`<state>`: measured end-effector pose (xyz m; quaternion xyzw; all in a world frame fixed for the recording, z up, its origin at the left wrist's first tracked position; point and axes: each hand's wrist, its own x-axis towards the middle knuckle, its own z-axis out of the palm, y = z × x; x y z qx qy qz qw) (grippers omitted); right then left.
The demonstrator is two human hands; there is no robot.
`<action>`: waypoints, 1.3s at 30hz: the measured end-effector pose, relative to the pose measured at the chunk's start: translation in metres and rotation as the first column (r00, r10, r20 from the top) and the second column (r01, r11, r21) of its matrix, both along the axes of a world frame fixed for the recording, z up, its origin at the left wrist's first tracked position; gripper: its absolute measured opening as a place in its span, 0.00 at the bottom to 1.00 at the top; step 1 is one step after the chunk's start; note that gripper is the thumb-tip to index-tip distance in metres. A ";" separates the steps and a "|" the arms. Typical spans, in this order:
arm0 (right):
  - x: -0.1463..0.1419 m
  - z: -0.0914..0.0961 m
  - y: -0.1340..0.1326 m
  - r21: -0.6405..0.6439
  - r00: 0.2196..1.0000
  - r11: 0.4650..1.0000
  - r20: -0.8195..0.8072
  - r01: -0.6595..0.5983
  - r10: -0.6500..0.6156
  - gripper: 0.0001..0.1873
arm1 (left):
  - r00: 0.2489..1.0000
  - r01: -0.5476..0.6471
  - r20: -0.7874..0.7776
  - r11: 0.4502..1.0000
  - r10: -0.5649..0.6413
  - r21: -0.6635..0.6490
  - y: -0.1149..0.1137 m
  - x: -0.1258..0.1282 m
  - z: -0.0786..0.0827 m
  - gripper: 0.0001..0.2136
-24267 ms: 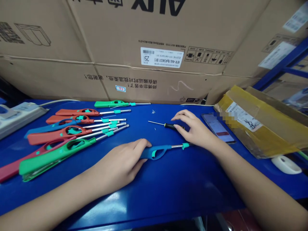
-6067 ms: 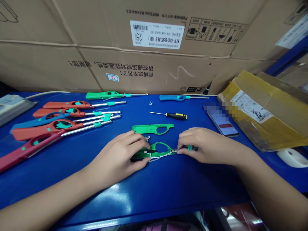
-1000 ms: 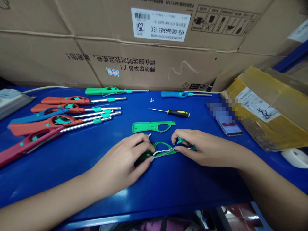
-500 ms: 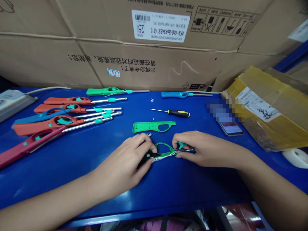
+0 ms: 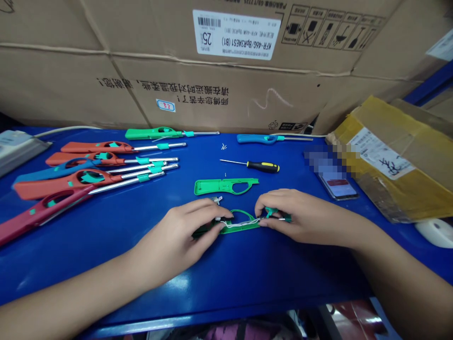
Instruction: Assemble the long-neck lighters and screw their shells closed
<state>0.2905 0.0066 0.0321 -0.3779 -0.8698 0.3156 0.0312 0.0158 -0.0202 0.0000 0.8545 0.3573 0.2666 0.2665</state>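
Observation:
My left hand is closed on the handle end of a green lighter half-shell, thumb and index finger pinching near its dark inner part. My right hand pinches the other end, where a metal tube and a teal piece show between the fingers. White wires run along the shell between both hands. A small metal part shows just beyond my left fingers. The matching green shell half lies on the table behind my hands, its inside facing up.
Several long-necked lighters lie at the left; a blue one lies at the back. A black-and-yellow screwdriver and small screws lie beyond the green shell. At the right are a phone and a yellow-taped box.
The green shell in my hands has tilted, so its lower wall shows more. The white wires now sit higher across it, and the small metal part behind my left fingers shows more.

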 end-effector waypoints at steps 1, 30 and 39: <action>0.000 -0.001 0.000 0.005 1.000 1.000 0.000 -0.001 0.001 0.02 | 1.000 -0.006 0.019 1.000 0.006 -0.010 0.000 0.000 0.001 0.11; -0.028 -0.016 -0.004 -0.639 0.682 0.758 -0.496 0.132 -0.537 0.10 | 0.964 -0.133 0.202 0.971 0.173 -0.200 0.004 0.002 0.001 0.06; -0.027 -0.020 -0.005 -0.750 0.684 0.640 -0.380 0.167 -0.623 0.16 | 0.976 -0.135 0.174 0.991 0.132 0.002 0.003 0.001 -0.001 0.06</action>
